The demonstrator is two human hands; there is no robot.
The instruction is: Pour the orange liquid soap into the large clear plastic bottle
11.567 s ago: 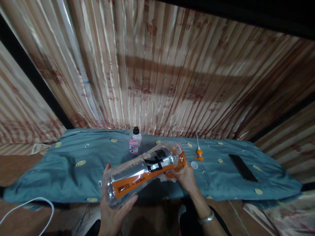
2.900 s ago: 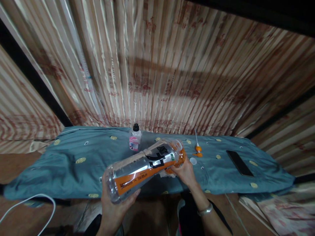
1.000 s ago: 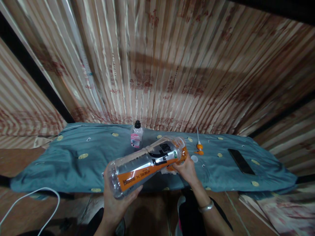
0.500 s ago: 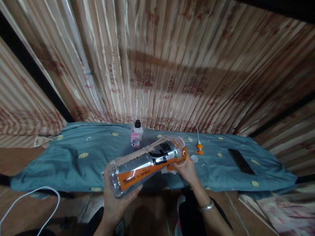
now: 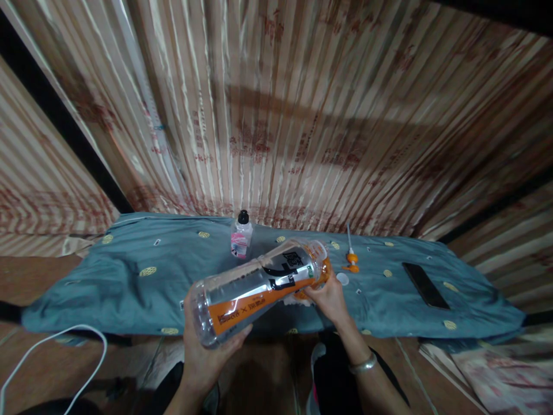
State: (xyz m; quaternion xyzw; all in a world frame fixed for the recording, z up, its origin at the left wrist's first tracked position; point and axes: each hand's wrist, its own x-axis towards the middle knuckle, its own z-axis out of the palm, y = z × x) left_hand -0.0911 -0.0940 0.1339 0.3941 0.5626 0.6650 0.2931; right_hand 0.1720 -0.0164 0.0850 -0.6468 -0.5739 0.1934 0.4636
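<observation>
cradling the base end of a large clear plastic bottle (image 5: 254, 294) in the left hand (image 5: 205, 354), fingers wrapped around the far side, thumb along the near side. holding it tilted above the teal patterned sheet (image 5: 125, 297), base toward the left, neck toward the right. gripping an orange container (image 5: 325, 272) in the right hand (image 5: 332, 298), fingers closed around it right at the big bottle's neck; cannot tell about contact between the two rims, nor about any flow. seeming, from the tilt and the paired necks, to be partway through a pour. counting as done, by that reading, the opening of both, with an orange-and-white pump (image 5: 352, 262) lying loose to the right, near a small white disc (image 5: 343, 279). counting as left the rest of the transfer and the refitting of the pump; cannot judge the amount remaining. seeing also a pink-labelled bottle (image 5: 241, 240) upright behind the large one, black-capped, and a dark smartphone (image 5: 426, 286) well apart, over to the right
</observation>
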